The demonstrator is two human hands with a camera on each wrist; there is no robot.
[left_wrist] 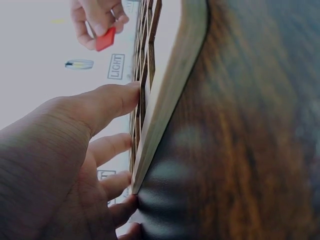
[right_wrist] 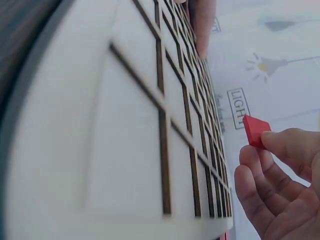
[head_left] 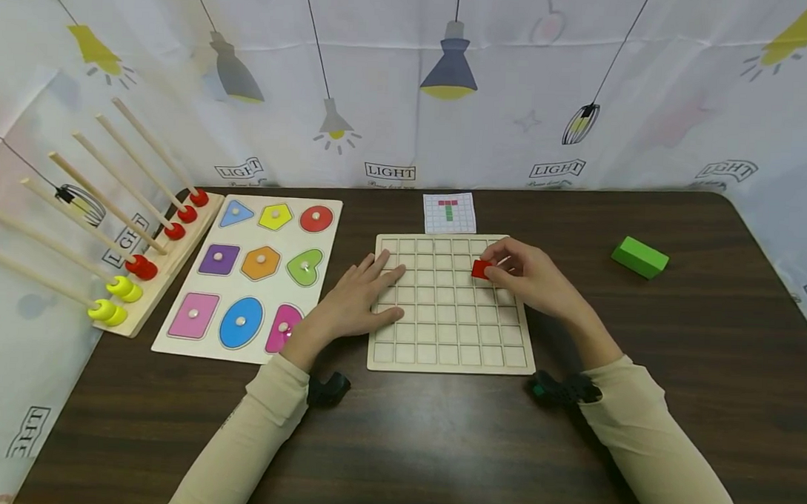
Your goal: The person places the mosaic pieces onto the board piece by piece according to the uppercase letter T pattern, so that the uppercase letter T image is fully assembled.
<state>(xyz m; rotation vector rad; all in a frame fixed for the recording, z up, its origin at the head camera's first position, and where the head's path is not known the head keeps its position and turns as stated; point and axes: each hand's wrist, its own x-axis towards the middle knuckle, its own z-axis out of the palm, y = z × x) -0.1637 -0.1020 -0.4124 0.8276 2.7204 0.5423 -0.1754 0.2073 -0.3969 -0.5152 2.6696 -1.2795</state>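
A pale wooden grid board [head_left: 450, 370] lies on the dark table. My right hand [head_left: 532, 275] pinches a small red block [head_left: 481, 269] between thumb and fingers over the board's upper right part. In the right wrist view the red block [right_wrist: 256, 131] is held apart from the board's surface. My left hand [head_left: 355, 298] rests on the board's left edge with its fingers spread, and the left wrist view shows the fingertips [left_wrist: 117, 145] touching that edge. Just behind the board is a small card [head_left: 432, 221] printed with a red and green T pattern on a grid.
A long green block [head_left: 640, 258] lies to the right. On the left is a shape puzzle board [head_left: 244, 226] with knobbed pieces, beside a wooden stand [head_left: 150, 293] with several pegs carrying red and yellow beads. A lamp-patterned cloth [head_left: 396, 81] hangs behind the table.
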